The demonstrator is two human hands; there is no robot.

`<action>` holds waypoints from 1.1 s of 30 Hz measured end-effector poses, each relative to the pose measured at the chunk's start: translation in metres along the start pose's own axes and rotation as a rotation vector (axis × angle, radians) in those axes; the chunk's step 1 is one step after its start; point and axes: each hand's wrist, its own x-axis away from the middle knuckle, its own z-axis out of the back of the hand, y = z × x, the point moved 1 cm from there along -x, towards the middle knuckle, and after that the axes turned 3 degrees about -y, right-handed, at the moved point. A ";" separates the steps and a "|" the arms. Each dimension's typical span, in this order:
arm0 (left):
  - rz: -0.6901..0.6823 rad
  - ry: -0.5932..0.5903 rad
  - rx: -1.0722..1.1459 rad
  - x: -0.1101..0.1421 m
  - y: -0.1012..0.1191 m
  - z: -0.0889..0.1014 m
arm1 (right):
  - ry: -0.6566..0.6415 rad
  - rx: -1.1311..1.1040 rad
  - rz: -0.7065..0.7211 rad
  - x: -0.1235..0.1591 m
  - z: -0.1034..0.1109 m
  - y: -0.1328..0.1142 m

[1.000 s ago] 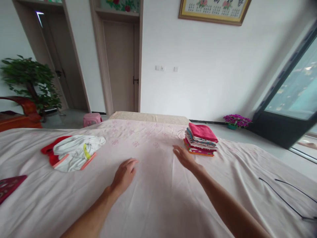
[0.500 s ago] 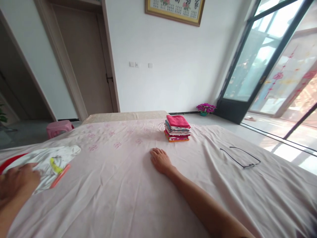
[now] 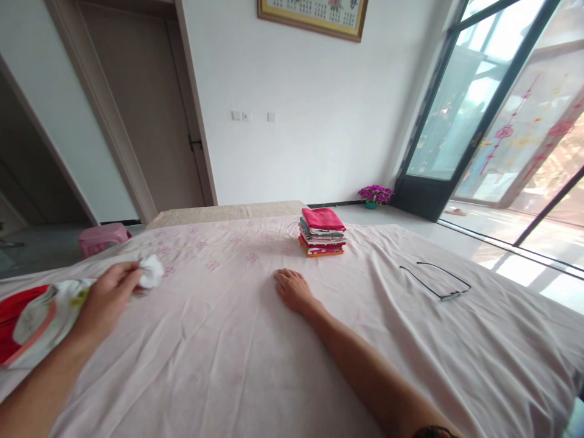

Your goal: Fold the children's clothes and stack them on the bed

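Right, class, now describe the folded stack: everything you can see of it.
The stack is soft-looking fabric folded into rough squares: plain pinkish-red on top, white, teal and patterned layers below, orange at the bottom. It sits upright on the pale pink sheet, beyond the right hand, which does not touch it.

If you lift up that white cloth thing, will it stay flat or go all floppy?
Probably floppy: the white cloth bunches where the left hand pinches it. It looks thin, so probably light. It likely won't roll: the rest lies flattish on the pale sheet.
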 end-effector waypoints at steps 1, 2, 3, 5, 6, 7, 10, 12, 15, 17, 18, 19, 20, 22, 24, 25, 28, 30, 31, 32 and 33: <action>-0.026 -0.121 0.123 0.008 0.014 -0.015 | -0.002 -0.010 -0.003 0.000 0.000 0.001; -0.053 -0.239 0.196 0.016 0.024 -0.030 | -0.005 -0.020 -0.008 0.000 0.000 0.002; -0.081 -0.314 0.219 0.023 0.029 -0.042 | -0.007 -0.028 -0.014 -0.001 0.001 0.003; -0.099 -0.340 0.178 0.034 0.022 -0.062 | -0.008 -0.043 -0.029 -0.001 0.001 0.004; -0.087 -0.308 0.122 0.038 0.013 -0.069 | -0.004 -0.049 -0.032 -0.001 0.001 0.005; -0.067 -0.273 0.053 0.041 0.000 -0.074 | 0.002 -0.053 -0.030 -0.001 0.000 0.005; -0.042 -0.196 -0.148 0.046 -0.038 -0.083 | 0.017 -0.054 -0.016 -0.001 0.001 0.004; -0.058 -0.146 -0.273 0.050 -0.056 -0.085 | 0.018 -0.046 -0.016 -0.001 0.001 0.003; -0.085 -0.142 -0.396 0.057 -0.066 -0.089 | 0.011 -0.025 -0.026 -0.002 0.003 0.000; -0.119 -0.184 -0.407 0.061 -0.066 -0.092 | 0.009 -0.010 -0.024 -0.003 0.004 -0.001; -0.136 -0.200 -0.400 0.063 -0.065 -0.094 | 0.008 -0.005 -0.020 -0.003 0.004 -0.002; -0.147 -0.208 -0.388 0.064 -0.063 -0.096 | 0.007 -0.002 -0.016 -0.004 0.004 -0.002; -0.152 -0.211 -0.373 0.065 -0.061 -0.098 | 0.009 -0.001 -0.014 -0.005 0.004 -0.002; -0.139 -0.218 -0.332 0.066 -0.057 -0.099 | 0.012 -0.004 -0.014 -0.006 0.003 -0.001; -0.086 -0.217 -0.283 0.067 -0.052 -0.097 | 0.005 -0.007 -0.018 -0.007 0.003 -0.001; -0.055 -0.212 -0.255 0.068 -0.050 -0.096 | -0.001 -0.010 -0.020 -0.007 0.003 -0.001; -0.001 -0.199 -0.110 0.071 -0.041 -0.090 | -0.018 -0.033 0.000 -0.005 0.004 0.000; 0.004 -0.212 0.037 0.073 -0.034 -0.087 | -0.013 -0.079 0.042 -0.003 0.006 -0.002; 0.009 -0.221 0.106 0.075 -0.030 -0.086 | -0.007 -0.109 0.065 -0.001 0.007 -0.003; 0.016 -0.236 0.165 0.076 -0.026 -0.086 | -0.001 -0.141 0.080 0.000 0.008 -0.005; 0.021 -0.254 0.211 0.077 -0.023 -0.086 | 0.004 -0.171 0.088 0.000 0.009 -0.008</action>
